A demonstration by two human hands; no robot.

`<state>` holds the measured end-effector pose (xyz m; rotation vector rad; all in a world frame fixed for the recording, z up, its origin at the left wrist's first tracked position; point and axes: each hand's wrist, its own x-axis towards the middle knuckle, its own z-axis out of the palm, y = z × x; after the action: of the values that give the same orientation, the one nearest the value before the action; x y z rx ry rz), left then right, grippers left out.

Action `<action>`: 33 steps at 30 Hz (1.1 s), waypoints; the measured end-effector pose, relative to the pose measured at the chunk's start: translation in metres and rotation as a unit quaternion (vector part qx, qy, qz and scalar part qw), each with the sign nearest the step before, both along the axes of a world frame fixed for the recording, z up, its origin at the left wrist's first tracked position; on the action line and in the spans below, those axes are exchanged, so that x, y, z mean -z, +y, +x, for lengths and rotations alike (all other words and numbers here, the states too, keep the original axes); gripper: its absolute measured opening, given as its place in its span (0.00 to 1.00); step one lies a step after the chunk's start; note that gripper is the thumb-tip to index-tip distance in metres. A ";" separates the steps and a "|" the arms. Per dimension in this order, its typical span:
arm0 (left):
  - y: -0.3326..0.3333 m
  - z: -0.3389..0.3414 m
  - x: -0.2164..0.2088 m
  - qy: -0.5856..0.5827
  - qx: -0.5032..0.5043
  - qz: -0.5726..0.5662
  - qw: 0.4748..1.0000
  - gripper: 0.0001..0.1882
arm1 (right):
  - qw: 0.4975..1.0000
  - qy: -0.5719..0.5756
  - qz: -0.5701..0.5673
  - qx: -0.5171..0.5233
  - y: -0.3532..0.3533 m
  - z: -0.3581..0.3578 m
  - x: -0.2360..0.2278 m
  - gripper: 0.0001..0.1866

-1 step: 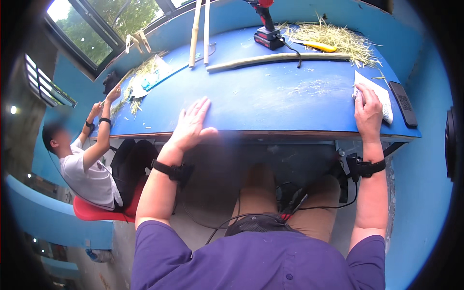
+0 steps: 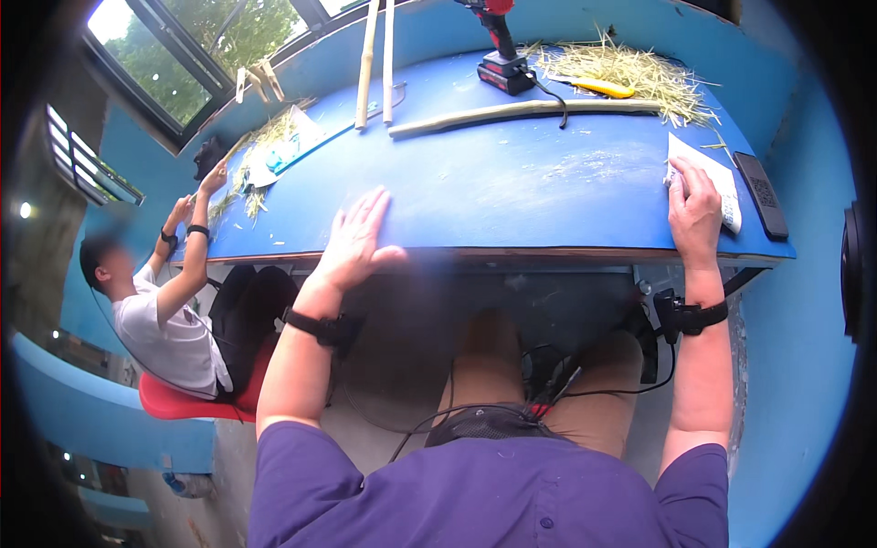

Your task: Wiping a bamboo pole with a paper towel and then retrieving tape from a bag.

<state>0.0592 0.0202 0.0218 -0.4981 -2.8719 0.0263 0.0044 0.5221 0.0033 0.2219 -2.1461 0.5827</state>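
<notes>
A long pale pole lies across the worktop and serves as the landmark. The person's left hand is on the near side of the pole's left end, well apart from it, over the front edge of the worktop. Its fingers are released and straight, the thumb stretched to the side; whether the palm presses on the surface cannot be told.

The right hand is on the near side of the pole's right end, its fingers bent over a white printed sheet. The sheet lies partly beneath that hand; whether the fingers pinch it or only rest on it cannot be told. A dark phone-like slab lies just beside the sheet, farther right of the pole.

Beyond the pole's middle stands a red-and-black cordless drill, and a black strap runs from beside it across the pole. A yellow-handled knife lies beyond the pole's right part, by a heap of straw. Two slim sticks reach away from near its left end. Well to the pole's left, a co-worker in a white shirt sits with both hands raised near more straw.
</notes>
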 end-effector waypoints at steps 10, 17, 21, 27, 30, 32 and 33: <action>-0.107 0.163 0.066 -0.245 -0.387 -0.111 0.882 0.38 | 1.000 0.005 -0.015 -0.016 -0.007 0.004 -0.006 0.12; -0.072 0.127 0.046 0.081 -0.274 0.036 0.958 0.32 | 1.000 0.013 -0.011 -0.008 0.003 0.000 -0.001 0.11; -0.016 0.065 0.008 0.175 -0.114 0.108 0.972 0.36 | 1.000 0.019 0.001 0.007 0.005 -0.003 0.005 0.11; 0.007 0.051 0.015 0.059 -0.090 -0.015 0.994 0.42 | 1.000 0.000 -0.001 0.030 -0.001 0.002 0.002 0.10; -0.021 0.068 0.013 0.038 -0.242 -0.043 0.969 0.41 | 1.000 -0.012 -0.003 0.017 -0.005 0.001 0.002 0.11; -0.038 0.072 0.005 0.034 -0.312 -0.072 0.947 0.38 | 1.000 -0.011 -0.001 0.022 -0.003 0.003 0.000 0.11; -0.044 0.065 0.003 0.045 -0.306 -0.054 0.949 0.36 | 1.000 -0.009 0.004 0.030 -0.001 0.003 -0.001 0.11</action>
<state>0.1240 -0.0236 0.0186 0.3840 -2.8206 0.2999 0.0073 0.5208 0.0045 0.1575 -2.1651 0.5440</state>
